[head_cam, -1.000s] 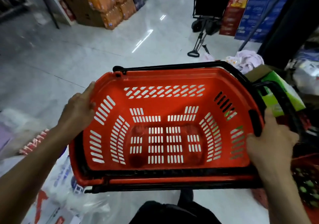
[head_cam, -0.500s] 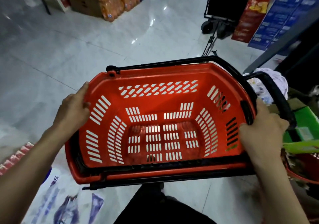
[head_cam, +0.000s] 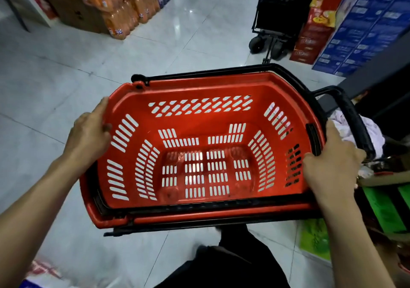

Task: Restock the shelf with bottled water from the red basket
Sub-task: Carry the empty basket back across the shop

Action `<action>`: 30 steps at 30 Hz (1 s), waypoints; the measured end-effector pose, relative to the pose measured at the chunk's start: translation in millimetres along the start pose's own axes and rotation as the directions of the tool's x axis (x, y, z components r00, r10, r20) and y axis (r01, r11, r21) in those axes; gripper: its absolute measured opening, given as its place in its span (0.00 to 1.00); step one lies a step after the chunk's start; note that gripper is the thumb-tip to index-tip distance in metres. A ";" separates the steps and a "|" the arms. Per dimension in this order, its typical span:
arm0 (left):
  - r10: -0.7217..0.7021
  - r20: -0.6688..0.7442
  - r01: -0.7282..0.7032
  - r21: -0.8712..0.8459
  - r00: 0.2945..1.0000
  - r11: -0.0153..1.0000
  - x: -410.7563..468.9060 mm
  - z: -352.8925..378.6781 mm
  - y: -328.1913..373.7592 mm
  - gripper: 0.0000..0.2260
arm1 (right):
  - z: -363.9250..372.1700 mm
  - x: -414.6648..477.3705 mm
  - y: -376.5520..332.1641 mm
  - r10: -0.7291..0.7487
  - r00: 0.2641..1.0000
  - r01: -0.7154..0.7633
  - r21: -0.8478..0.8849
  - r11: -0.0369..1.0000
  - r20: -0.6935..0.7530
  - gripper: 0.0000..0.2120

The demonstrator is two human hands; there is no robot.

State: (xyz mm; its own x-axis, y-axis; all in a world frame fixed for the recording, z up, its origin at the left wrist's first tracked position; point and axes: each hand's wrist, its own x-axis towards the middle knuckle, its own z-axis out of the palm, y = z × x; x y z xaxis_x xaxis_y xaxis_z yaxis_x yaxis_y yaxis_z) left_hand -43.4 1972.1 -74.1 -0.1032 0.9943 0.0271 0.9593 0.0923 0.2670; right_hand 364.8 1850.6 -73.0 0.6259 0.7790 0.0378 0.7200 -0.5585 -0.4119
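Red basket [head_cam: 199, 83] sits in mid-air in front of me, held level between both hands above the pale tiled floor [head_cam: 66, 77]. Its slotted walls and bottom show in full, and the tiles shine through the slots. My left hand [head_cam: 88, 137] clamps the basket's left end, thumb hooked over the rim onto the inner wall, the fingers wrapped round the outside. My right hand [head_cam: 330, 165] grips the basket's right end at the rim. Its fingers curl down the outer side where I cannot see them. One black handle [head_cam: 359, 128] swings out just beyond the basket's right end, arching past my right hand. The other lies folded along the far rim.

Beyond the basket's far left corner, well apart from it, stand orange drink packs [head_cam: 124, 6]. Past the far right corner a black trolley [head_cam: 279, 14] stands beside red cartons [head_cam: 315, 34] and blue cartons [head_cam: 366, 21]. Just right of the basket a pale cloth [head_cam: 375, 132] lies behind the raised handle, and nearer me a green box [head_cam: 381, 210]. Below the basket's near rim I see my dark trouser leg [head_cam: 221, 265].
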 end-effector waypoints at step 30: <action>0.006 0.141 -0.001 -0.031 0.990 1.000 584.2 118.7 42.0 0.32 | 252.9 461.4 -290.6 0.125 0.985 -0.139 0.127 0.982 0.115 0.35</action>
State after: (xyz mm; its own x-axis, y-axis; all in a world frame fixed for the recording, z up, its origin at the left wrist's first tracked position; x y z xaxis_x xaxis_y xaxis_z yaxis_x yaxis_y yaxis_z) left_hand -32.1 2563.2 -161.4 -0.0596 0.9924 -0.1079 0.9507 0.0893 0.2969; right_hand 368.6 2444.4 -166.1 0.6723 0.7306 -0.1190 0.5819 -0.6210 -0.5252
